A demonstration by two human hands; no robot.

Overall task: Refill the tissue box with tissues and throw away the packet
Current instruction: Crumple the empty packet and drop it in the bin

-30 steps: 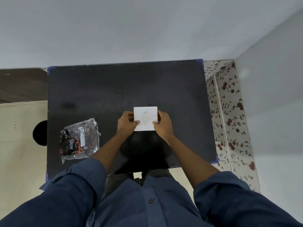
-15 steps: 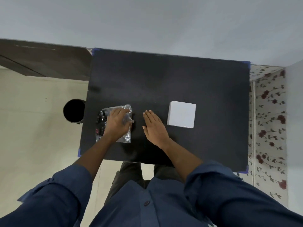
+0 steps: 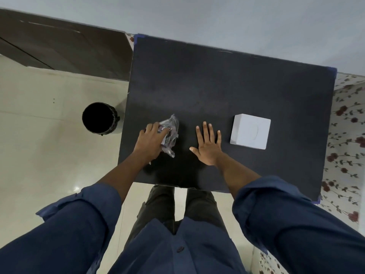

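A white square tissue box (image 3: 250, 134) with an oval slot on top stands on the black table (image 3: 227, 86), right of centre. A crumpled clear plastic packet (image 3: 171, 133) with dark print lies near the table's left edge. My left hand (image 3: 150, 140) is closed around the packet, bunching it up. My right hand (image 3: 208, 144) rests flat on the table between packet and box, fingers spread, holding nothing and apart from the box.
A black round bin (image 3: 99, 118) stands on the pale floor just left of the table. A dark wooden panel (image 3: 59, 46) sits at the upper left. Floral-patterned covering (image 3: 347, 135) runs along the table's right side, with walls behind.
Both hands left the tissue box. My left hand went to the packet and has now crumpled it; my right hand settled flat on the table. The view swung left.
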